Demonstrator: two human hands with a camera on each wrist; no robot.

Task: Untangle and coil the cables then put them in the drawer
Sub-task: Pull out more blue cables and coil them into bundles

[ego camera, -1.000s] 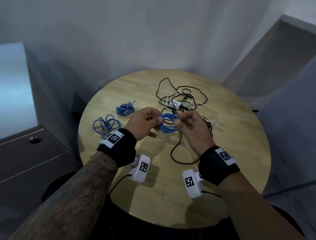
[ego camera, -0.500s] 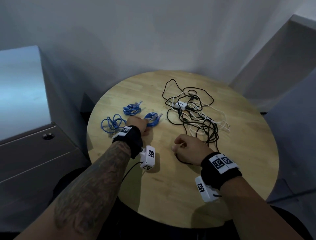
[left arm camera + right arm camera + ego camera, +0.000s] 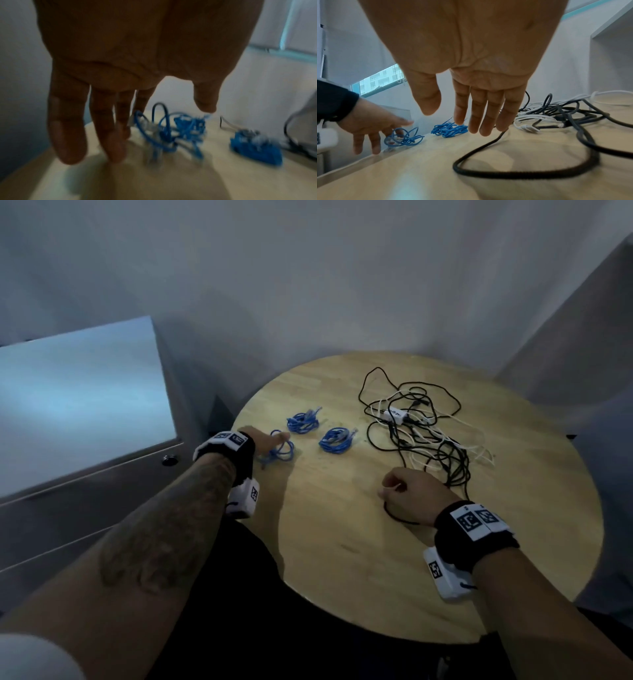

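Three blue cables lie on the round wooden table [image 3: 342,559]: a loose coil [image 3: 282,453] [image 3: 164,135] [image 3: 404,138] at the left, and two tight bundles [image 3: 303,422] [image 3: 335,441] beside it. My left hand [image 3: 263,440] [image 3: 111,135] [image 3: 373,124] hangs over the loose coil with straight, spread fingers that touch its loops without gripping. A tangle of black and white cables [image 3: 428,446] [image 3: 556,116] lies at the right. My right hand [image 3: 409,494] [image 3: 471,108] hovers relaxed and empty above a black cable loop [image 3: 397,517] [image 3: 505,174].
A grey drawer cabinet [image 3: 85,508] with a round lock [image 3: 170,460] stands left of the table, its drawer fronts closed. A small white adapter [image 3: 395,414] sits in the tangle. Grey walls close in behind and to the right.
Both hands held a blue bundle a second ago. It now lies on the table with the other blue cables. My left hand has moved left onto the loose coil; my right hand has drawn back empty.
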